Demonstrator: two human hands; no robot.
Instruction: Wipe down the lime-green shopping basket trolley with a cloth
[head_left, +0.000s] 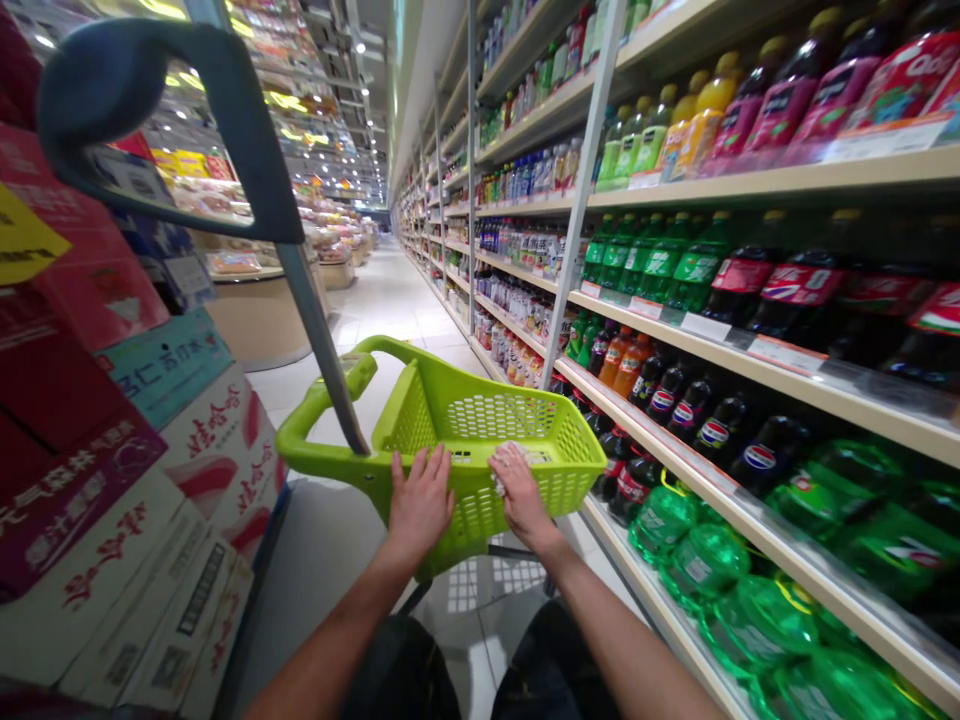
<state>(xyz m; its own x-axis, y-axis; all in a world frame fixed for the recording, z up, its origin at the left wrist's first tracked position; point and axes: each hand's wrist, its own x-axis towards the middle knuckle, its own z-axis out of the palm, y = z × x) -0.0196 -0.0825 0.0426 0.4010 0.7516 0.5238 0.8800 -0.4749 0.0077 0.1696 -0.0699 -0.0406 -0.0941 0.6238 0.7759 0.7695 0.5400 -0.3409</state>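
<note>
In front of me stands a lime-green plastic shopping cart (487, 508) with perforated walls; no goods show in its basket. My left hand (421, 496) lies on the near side of the basket, its fingers stretched over the rim and nothing held in them. Further right along the same rim is my right hand (520, 497), with its fingers curled over a crumpled white wipe (513, 453). The wipe is pressed against the rim and partly covered by the fingers. A dark grey loop handle (274, 150) rises on a metal pole at the cart's left end.
Shelves (750, 340) packed with soda bottles run along the right, close to the basket's right end. Stacked drink cartons (202, 450) stand at the left. Beyond the cart, a tiled aisle (382, 290) stretches back past round display stands (251, 315).
</note>
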